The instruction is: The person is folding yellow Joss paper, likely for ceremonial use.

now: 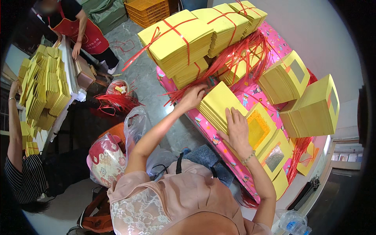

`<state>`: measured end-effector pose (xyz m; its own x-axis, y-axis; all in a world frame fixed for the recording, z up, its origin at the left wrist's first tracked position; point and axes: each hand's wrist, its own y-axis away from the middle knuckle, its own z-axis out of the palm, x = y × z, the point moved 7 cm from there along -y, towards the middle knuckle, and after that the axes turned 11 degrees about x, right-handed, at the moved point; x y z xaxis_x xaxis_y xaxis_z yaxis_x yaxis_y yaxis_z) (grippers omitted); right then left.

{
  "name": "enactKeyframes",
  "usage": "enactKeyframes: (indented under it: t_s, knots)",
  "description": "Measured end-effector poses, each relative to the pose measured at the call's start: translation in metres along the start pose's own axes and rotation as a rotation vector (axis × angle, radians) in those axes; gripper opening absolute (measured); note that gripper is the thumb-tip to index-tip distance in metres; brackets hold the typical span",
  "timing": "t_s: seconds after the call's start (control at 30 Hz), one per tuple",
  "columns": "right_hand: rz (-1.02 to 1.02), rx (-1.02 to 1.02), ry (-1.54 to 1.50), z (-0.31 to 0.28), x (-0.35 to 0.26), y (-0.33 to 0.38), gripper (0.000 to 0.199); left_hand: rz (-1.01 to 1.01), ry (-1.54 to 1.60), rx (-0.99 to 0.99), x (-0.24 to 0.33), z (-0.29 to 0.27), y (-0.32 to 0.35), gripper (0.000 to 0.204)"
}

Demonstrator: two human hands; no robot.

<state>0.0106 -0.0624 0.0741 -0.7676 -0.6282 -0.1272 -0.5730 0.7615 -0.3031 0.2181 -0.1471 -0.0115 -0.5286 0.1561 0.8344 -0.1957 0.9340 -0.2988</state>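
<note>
A stack of yellow paper sheets (218, 102) lies near the table's front edge. My right hand (237, 129) rests on its right part, palm down with fingers stretched out. At the stack's far left corner is my left hand (192, 97), its fingers bent beside a bunch of red plastic strips (235, 56). Whether a strip is between those fingers is not clear. Right of my right hand lie a yellow stack with an orange and gold square (258, 127) and another with a silver square (275, 156).
Tied yellow bundles (176, 37) stand along the table's (247, 98) far side; taller stacks (313, 109) stand at right. Two other people work at a table with yellow paper (47, 84) on the left. A bucket (117, 87) with red strips and a plastic bag (137, 121) are nearby.
</note>
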Motion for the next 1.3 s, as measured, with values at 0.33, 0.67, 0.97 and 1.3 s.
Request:
enactKeyframes:
  t_s: [0.33,0.67,0.97,1.3]
  knots:
    - [0.039,0.040,0.173,0.018,-0.008,0.003,0.098,0.202,-0.286,-0.374,0.010,0.024,-0.032,0.022]
    - [0.040,0.095,0.183,0.027,-0.009,0.014,0.087,0.446,-0.236,-0.457,0.036,0.020,-0.025,0.028]
    - [0.048,0.144,0.079,0.014,-0.006,0.015,0.075,0.373,-0.155,-0.449,0.021,0.023,-0.017,0.031]
    - [-0.024,0.234,0.117,0.023,0.003,0.032,0.071,0.479,-0.154,-0.332,0.035,-0.011,0.002,0.027]
